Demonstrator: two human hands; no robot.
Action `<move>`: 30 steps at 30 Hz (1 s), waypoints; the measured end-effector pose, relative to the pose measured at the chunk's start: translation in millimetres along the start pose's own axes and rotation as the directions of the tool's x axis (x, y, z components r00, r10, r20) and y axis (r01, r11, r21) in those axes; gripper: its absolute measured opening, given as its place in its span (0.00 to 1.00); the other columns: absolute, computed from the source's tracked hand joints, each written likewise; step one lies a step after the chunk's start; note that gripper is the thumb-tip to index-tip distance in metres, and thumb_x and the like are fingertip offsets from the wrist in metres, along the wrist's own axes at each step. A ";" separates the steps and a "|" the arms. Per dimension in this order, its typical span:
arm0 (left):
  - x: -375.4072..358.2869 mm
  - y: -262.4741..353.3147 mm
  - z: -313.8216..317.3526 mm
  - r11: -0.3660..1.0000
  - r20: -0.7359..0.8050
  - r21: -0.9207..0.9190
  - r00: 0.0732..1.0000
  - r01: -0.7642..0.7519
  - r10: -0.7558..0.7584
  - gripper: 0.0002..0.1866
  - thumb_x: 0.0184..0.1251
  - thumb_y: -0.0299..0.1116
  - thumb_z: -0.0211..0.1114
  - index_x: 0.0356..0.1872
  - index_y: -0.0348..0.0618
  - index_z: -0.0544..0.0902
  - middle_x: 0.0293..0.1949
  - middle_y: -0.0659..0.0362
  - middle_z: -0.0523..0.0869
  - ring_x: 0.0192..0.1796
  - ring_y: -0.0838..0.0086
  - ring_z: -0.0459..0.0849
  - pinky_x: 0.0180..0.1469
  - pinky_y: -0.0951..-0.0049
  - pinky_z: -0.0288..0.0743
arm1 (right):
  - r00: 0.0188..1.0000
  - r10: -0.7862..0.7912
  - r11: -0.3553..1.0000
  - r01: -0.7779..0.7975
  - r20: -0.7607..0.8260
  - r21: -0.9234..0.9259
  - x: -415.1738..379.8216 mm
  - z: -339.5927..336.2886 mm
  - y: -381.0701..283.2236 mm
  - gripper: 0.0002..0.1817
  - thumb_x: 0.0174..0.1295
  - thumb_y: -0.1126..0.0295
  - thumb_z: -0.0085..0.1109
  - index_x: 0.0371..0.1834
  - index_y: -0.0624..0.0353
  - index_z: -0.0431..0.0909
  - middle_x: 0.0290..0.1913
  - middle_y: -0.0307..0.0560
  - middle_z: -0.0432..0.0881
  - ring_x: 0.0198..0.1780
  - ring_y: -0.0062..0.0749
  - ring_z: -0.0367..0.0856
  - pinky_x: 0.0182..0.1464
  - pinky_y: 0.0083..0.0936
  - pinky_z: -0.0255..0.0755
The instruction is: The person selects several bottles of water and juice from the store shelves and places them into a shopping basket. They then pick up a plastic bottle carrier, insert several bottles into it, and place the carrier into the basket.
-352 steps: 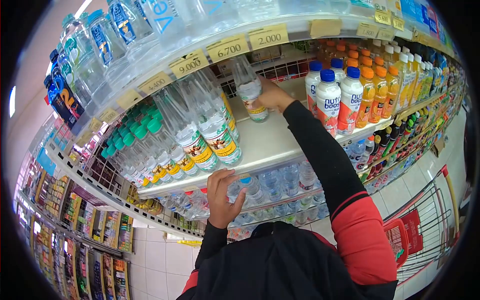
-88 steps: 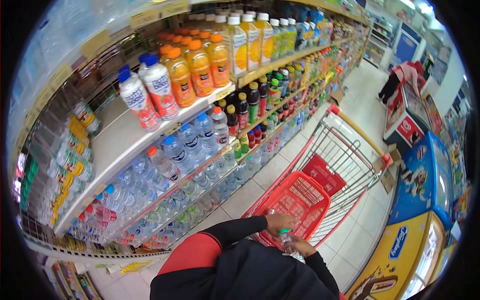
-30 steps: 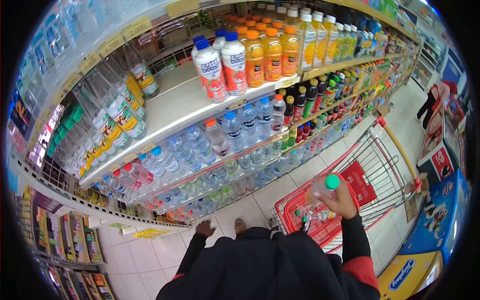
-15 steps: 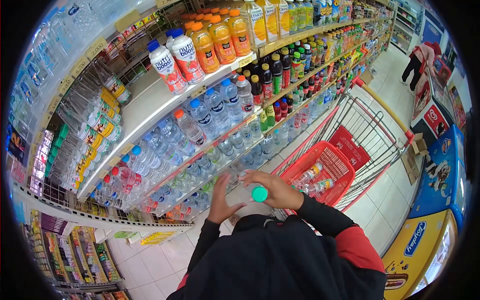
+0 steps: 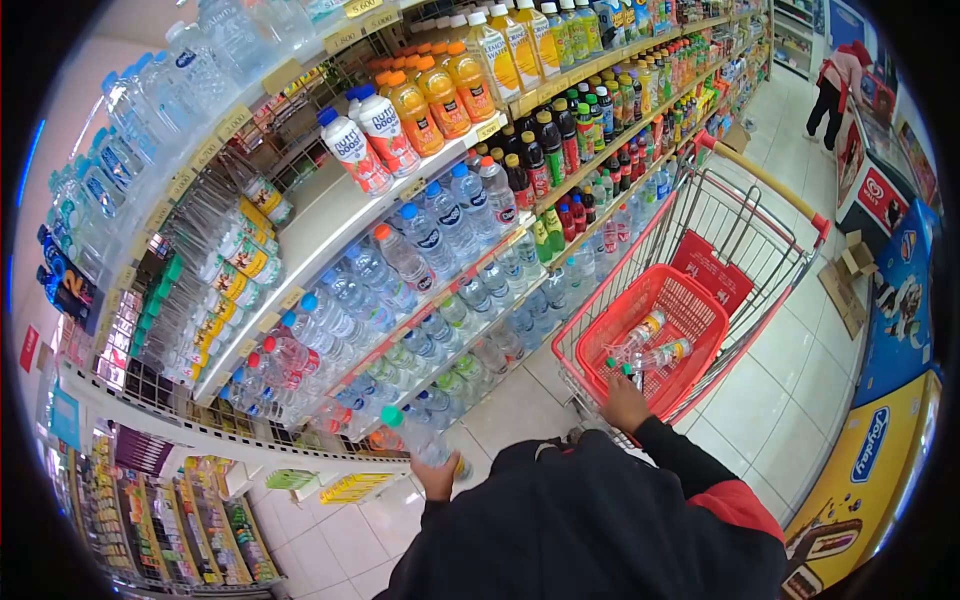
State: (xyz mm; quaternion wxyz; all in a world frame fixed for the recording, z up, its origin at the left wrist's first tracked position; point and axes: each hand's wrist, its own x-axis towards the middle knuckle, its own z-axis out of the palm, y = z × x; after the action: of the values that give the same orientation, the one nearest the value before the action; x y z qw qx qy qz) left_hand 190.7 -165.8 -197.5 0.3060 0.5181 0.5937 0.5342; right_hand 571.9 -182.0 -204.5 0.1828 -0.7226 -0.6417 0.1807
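My left hand (image 5: 437,476) is wrapped around a clear plastic bottle (image 5: 423,441) with a green cap, tilted beside the lower shelf. At the near edge of the red shopping basket (image 5: 716,338) is my right hand (image 5: 626,406), its fingertips close to the green caps of two bottles lying inside. One clear labelled bottle (image 5: 640,331) lies above the other labelled bottle (image 5: 668,354). Whether the right fingers touch a cap or the rim cannot be made out.
The basket sits in a metal shopping cart (image 5: 765,185) on my right. Drink shelves (image 5: 330,236) full of bottles run along the left. Ice cream freezers (image 5: 868,470) and a cardboard box (image 5: 845,300) stand at right. A person (image 5: 838,90) stands farther down the aisle.
The green-capped bottle, earlier by my right hand, is now held in my left hand, lower and farther left. My right hand has moved right to the basket. The view has shifted slightly.
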 end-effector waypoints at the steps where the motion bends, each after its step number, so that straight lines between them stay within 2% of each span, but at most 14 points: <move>1: -13.1 1.3 -19.2 0.999 -0.037 0.018 0.998 0.049 -0.048 0.33 0.34 0.25 0.75 0.48 0.35 0.71 0.41 0.56 0.78 0.43 0.69 0.78 0.47 0.68 0.73 | 0.997 0.071 0.992 -0.068 0.023 -0.102 -18.4 13.0 6.3 0.25 0.47 0.65 0.61 0.46 0.67 0.66 0.40 0.61 0.76 0.46 0.50 0.77 0.46 0.44 0.72; 2: -26.2 3.4 -36.5 0.999 -0.038 0.021 0.998 0.047 -0.046 0.33 0.34 0.25 0.75 0.48 0.35 0.71 0.41 0.56 0.78 0.43 0.69 0.78 0.47 0.68 0.73 | 0.997 0.069 0.993 -0.067 0.023 -0.099 -33.2 27.0 14.6 0.25 0.47 0.65 0.61 0.46 0.67 0.66 0.40 0.61 0.76 0.46 0.50 0.77 0.46 0.44 0.72; 4: -55.8 3.1 -67.1 0.986 -0.159 0.080 0.979 0.145 -0.131 0.31 0.35 0.23 0.73 0.46 0.36 0.71 0.39 0.56 0.78 0.41 0.70 0.79 0.45 0.68 0.74 | 0.987 0.142 0.988 -0.136 0.080 -0.066 -54.9 52.5 29.1 0.27 0.49 0.60 0.61 0.48 0.62 0.64 0.39 0.60 0.78 0.42 0.54 0.79 0.37 0.44 0.74; 5: -68.9 -0.4 -79.6 0.984 -0.165 0.080 0.975 0.162 -0.147 0.31 0.35 0.23 0.73 0.46 0.36 0.71 0.39 0.56 0.78 0.41 0.70 0.79 0.45 0.68 0.74 | 0.994 0.104 0.986 -0.107 -0.031 -0.125 -55.8 56.1 28.2 0.18 0.53 0.61 0.58 0.40 0.59 0.65 0.34 0.59 0.79 0.35 0.53 0.80 0.31 0.45 0.74; 9: -121.3 -16.1 -115.7 0.953 -0.228 0.053 0.933 0.299 -0.280 0.27 0.36 0.22 0.70 0.44 0.37 0.72 0.37 0.57 0.78 0.37 0.71 0.79 0.43 0.69 0.74 | 0.991 0.113 0.984 -0.121 -0.065 -0.130 -48.8 65.9 26.4 0.14 0.56 0.61 0.55 0.37 0.58 0.65 0.28 0.58 0.80 0.28 0.52 0.80 0.27 0.45 0.74; 11: -140.7 -25.1 -117.6 0.938 -0.252 0.045 0.913 0.344 -0.322 0.26 0.36 0.23 0.70 0.43 0.37 0.72 0.37 0.58 0.78 0.37 0.71 0.79 0.43 0.69 0.74 | 0.985 0.080 0.987 -0.099 -0.150 -0.124 -46.5 63.9 26.0 0.12 0.57 0.62 0.53 0.34 0.58 0.66 0.22 0.56 0.79 0.23 0.52 0.79 0.24 0.45 0.72; 14: -152.5 -37.5 -117.5 0.947 -0.300 0.102 0.918 0.303 -0.261 0.25 0.36 0.24 0.70 0.42 0.38 0.72 0.36 0.58 0.78 0.37 0.71 0.80 0.43 0.70 0.74 | 0.982 0.067 0.989 -0.089 -0.179 -0.119 -39.1 69.0 31.1 0.12 0.57 0.62 0.54 0.33 0.58 0.66 0.20 0.56 0.79 0.24 0.52 0.80 0.25 0.45 0.73; 16: -152.3 -45.7 -117.4 0.937 -0.213 0.059 0.922 0.343 -0.324 0.25 0.36 0.24 0.71 0.41 0.38 0.72 0.35 0.58 0.79 0.37 0.71 0.80 0.43 0.71 0.74 | 0.981 0.071 0.987 -0.095 -0.182 -0.127 -29.2 68.6 33.5 0.12 0.57 0.62 0.54 0.32 0.58 0.67 0.20 0.56 0.79 0.24 0.52 0.80 0.25 0.45 0.73; 17: -148.2 -18.9 -104.9 0.955 -0.225 0.019 0.932 0.296 -0.284 0.25 0.36 0.23 0.71 0.41 0.37 0.73 0.34 0.58 0.79 0.37 0.72 0.80 0.43 0.71 0.75 | 0.978 0.080 0.985 -0.107 -0.191 -0.133 -24.2 68.2 36.3 0.11 0.57 0.62 0.54 0.32 0.58 0.68 0.21 0.56 0.79 0.24 0.52 0.80 0.26 0.45 0.73; 20: -144.5 -22.5 -98.8 0.979 -0.250 -0.077 0.947 0.186 -0.200 0.25 0.36 0.21 0.70 0.41 0.37 0.73 0.35 0.58 0.80 0.37 0.72 0.81 0.43 0.71 0.75 | 0.976 0.044 0.976 -0.088 -0.213 -0.200 -3.1 67.7 50.6 0.11 0.58 0.62 0.52 0.32 0.59 0.69 0.20 0.54 0.79 0.24 0.49 0.80 0.26 0.43 0.74; 23: -140.1 -23.2 -94.6 0.982 -0.315 -0.091 0.931 0.164 -0.185 0.24 0.37 0.19 0.70 0.41 0.38 0.73 0.35 0.58 0.80 0.37 0.72 0.81 0.44 0.71 0.76 | 0.973 0.034 0.974 -0.083 -0.227 -0.212 19.4 65.1 68.1 0.12 0.58 0.62 0.52 0.32 0.60 0.69 0.20 0.54 0.79 0.23 0.49 0.80 0.26 0.42 0.74; 26: -137.6 -32.7 -92.1 0.974 -0.349 -0.113 0.910 0.198 -0.225 0.24 0.38 0.19 0.70 0.41 0.38 0.73 0.35 0.58 0.80 0.37 0.71 0.81 0.43 0.71 0.76 | 0.973 0.024 0.969 -0.079 -0.228 -0.236 42.1 49.9 82.8 0.12 0.59 0.62 0.52 0.33 0.60 0.69 0.21 0.55 0.79 0.24 0.49 0.81 0.27 0.42 0.75; 28: -138.2 -28.5 -85.6 0.968 -0.370 -0.099 0.894 0.232 -0.252 0.24 0.37 0.19 0.69 0.42 0.38 0.72 0.35 0.58 0.80 0.37 0.72 0.81 0.43 0.71 0.76 | 0.974 0.050 0.977 -0.093 -0.220 -0.191 58.4 46.2 104.8 0.14 0.60 0.60 0.52 0.31 0.61 0.70 0.23 0.59 0.79 0.26 0.55 0.80 0.28 0.45 0.73; 30: -134.8 -18.9 -71.5 0.971 -0.424 -0.017 0.878 0.237 -0.222 0.24 0.38 0.17 0.68 0.42 0.38 0.72 0.35 0.58 0.79 0.36 0.72 0.81 0.43 0.71 0.76 | 0.976 0.020 0.983 -0.059 -0.219 -0.171 72.7 37.3 123.9 0.14 0.60 0.59 0.52 0.31 0.61 0.70 0.23 0.59 0.79 0.27 0.56 0.80 0.29 0.46 0.73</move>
State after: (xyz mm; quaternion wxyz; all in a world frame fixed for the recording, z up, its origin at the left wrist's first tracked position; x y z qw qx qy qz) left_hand 156.9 -313.5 -223.8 0.2219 0.3214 0.7122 0.5833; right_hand 668.2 -122.1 -300.2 0.1829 -0.7640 -0.6169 0.0472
